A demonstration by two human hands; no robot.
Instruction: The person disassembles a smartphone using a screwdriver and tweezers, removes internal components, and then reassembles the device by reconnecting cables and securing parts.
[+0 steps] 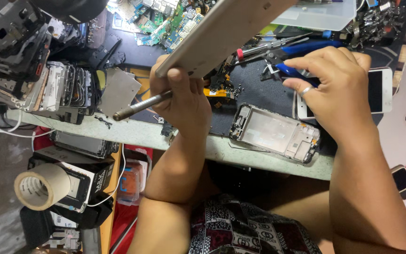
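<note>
L hand (182, 96) grips tablet (222, 33) plus metal rod (142, 106), tilted up for access. R hand (332, 87) closes on blue-handled pliers (301, 61); phone frame (276, 134) lies on tabletop (269, 162).

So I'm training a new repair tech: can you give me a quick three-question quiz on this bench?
1. True or false: the left hand grips both a flat panel and a metal tool.
2. What colour are the handles of the pliers under the right hand?
3. The bare phone frame lies: A) on the floor, B) on the mat near the table edge, C) in the clear box.

Key: 1 true; 2 blue; 3 B.
</note>
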